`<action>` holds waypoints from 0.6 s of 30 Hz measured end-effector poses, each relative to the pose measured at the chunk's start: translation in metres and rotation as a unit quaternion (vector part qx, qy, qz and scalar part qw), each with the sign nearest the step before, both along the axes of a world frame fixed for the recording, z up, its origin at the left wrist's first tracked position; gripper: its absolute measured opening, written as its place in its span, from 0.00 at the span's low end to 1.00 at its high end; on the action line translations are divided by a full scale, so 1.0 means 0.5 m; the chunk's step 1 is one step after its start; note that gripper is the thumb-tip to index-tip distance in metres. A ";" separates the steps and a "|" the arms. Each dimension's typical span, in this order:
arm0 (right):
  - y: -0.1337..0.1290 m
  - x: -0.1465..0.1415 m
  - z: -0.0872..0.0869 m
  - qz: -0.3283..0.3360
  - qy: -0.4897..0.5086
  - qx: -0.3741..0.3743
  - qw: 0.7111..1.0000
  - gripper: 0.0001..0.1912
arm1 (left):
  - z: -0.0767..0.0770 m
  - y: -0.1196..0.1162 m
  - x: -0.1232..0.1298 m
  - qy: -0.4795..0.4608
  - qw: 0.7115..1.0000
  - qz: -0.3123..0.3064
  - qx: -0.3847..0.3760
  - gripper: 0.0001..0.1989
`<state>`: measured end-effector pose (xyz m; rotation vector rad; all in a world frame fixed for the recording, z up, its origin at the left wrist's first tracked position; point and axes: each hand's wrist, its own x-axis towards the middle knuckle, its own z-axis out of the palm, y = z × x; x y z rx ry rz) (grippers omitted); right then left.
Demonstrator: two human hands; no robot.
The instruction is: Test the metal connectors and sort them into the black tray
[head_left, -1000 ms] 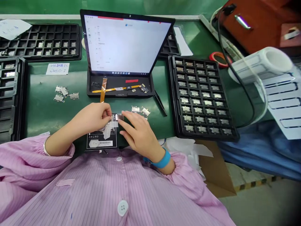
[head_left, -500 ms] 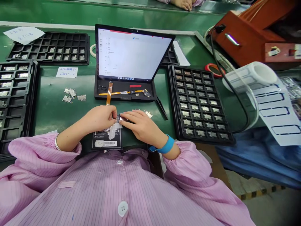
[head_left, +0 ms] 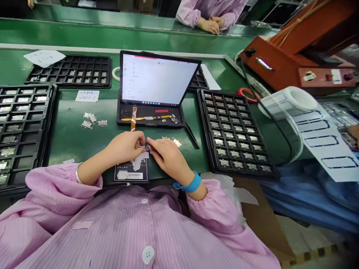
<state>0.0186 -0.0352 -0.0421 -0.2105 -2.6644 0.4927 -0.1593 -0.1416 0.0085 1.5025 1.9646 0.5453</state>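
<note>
My left hand is closed, its fingertips pinched together above the top of a flat black panel with a barcode label. What those fingertips hold is hidden. Beside it, my right hand has thumb and index finger closed on a small shiny piece, too small to name. A strip of translucent tape lies across the panel. An orange flat ribbon cable runs from behind my left hand up to the open tablet-like screen unit. Several small circuit boards lie just beyond my right hand.
Black trays of small boards stand at left, back left and right. Loose boards lie left of the screen. Black tweezers rest beside it. A label roll is far right; another person's hands are opposite.
The view has tilted up, so the bench sits lower in the picture. My right fingers went from lying flat over the panel's edge to pinching the small shiny piece close to my left fingertips.
</note>
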 end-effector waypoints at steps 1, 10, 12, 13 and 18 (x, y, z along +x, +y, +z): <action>-0.001 0.001 0.000 -0.005 0.000 -0.010 1.000 0.21 | -0.001 0.000 0.003 -0.001 1.000 0.001 0.002 0.05; -0.041 0.015 0.053 -0.104 -0.008 -0.574 0.812 0.16 | -0.015 -0.005 -0.009 -0.056 0.998 -0.019 -0.009 0.13; -0.046 0.020 0.060 -0.065 -0.068 -0.692 0.716 0.20 | -0.015 -0.005 -0.009 -0.057 0.998 -0.020 -0.013 0.12; -0.048 0.022 0.060 -0.054 -0.087 -0.710 0.697 0.21 | -0.015 -0.005 -0.009 -0.057 0.998 -0.020 -0.014 0.12; -0.038 0.023 0.044 -0.102 -0.055 -0.365 0.924 0.14 | -0.017 -0.002 -0.010 -0.058 0.998 -0.027 -0.008 0.12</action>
